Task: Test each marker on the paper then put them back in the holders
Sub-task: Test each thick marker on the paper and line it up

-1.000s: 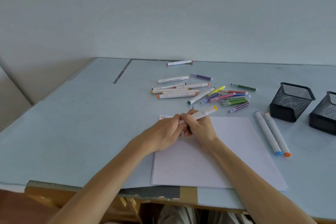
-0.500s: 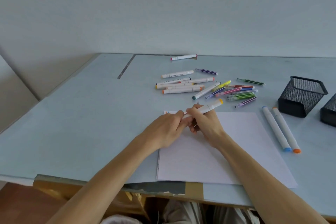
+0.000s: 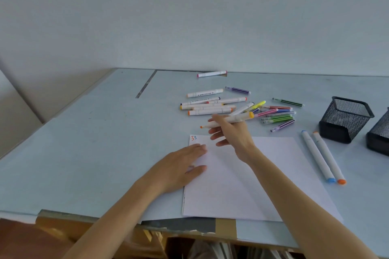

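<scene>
Since 0.5 s ago: hands parted, left hand [image 3: 181, 166] moved down onto the paper [image 3: 242, 185], cap off the held marker [image 3: 228, 120], orange tip now bare.

Left hand: grip released, fingers straight, flat on the paper's left edge.
Right hand [image 3: 231, 134]: grip grasping the white marker above the paper's far edge; bare tip to the left, yellow-orange end to the right; lower fingers spread loose.
Paper: on the worktop [image 3: 94, 143], 2 small "3" marks, orange and blue, in far-left corner.
Loose markers [image 3: 212, 105]: white and thin coloured ones scattered beyond the paper.
2 long white markers [image 3: 322, 157]: side by side right of the paper, blue and orange ends nearest.
2 black mesh holders [image 3: 345, 120]: far right, upright.
</scene>
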